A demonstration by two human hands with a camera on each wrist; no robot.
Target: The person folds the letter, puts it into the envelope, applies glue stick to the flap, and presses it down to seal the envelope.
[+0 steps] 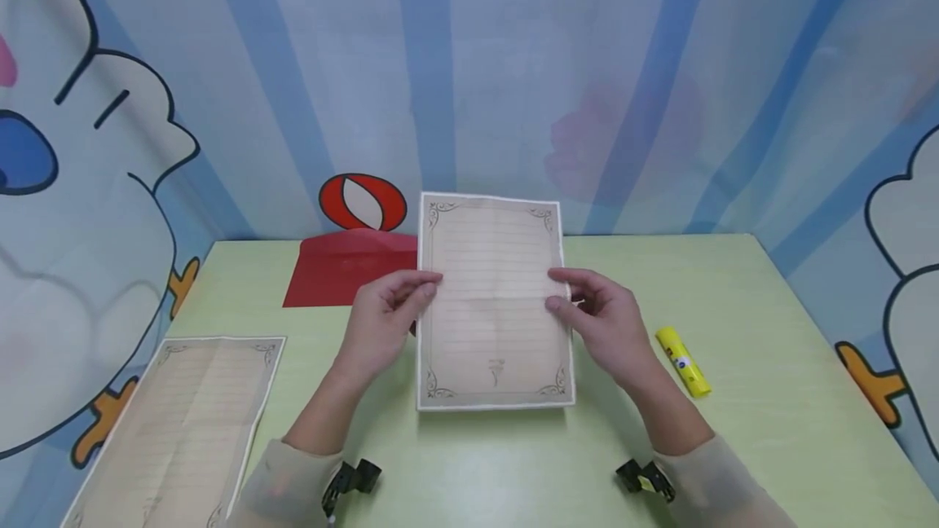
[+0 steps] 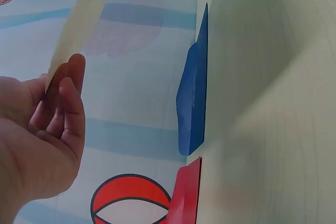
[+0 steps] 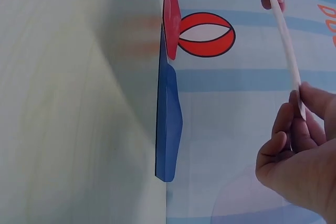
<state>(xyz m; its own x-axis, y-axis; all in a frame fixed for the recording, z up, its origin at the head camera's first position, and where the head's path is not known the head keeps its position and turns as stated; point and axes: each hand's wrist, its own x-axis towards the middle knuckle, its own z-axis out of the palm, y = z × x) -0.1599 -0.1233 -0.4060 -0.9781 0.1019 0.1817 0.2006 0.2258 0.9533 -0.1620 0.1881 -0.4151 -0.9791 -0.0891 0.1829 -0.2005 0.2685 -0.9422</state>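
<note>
A lined sheet of letter paper (image 1: pixel 495 267) with ornate corners and faint crossing creases is held up above the table. My left hand (image 1: pixel 377 324) pinches its left edge between thumb and fingers. On the opposite edge, my right hand (image 1: pixel 609 328) pinches it likewise. The wrist views show the paper edge-on, slightly bowed, and raised off the tabletop. A red envelope (image 1: pixel 345 274) lies behind my left hand, its flap up. Beside it lies a blue envelope (image 2: pixel 193 100), which the raised sheet hides in the head view.
Another lined sheet (image 1: pixel 191 414) lies at the table's left side, running out of frame. To the right of my right hand lies a yellow glue stick (image 1: pixel 684 362). A blue patterned backdrop (image 1: pixel 499 88) rises at the table's back edge.
</note>
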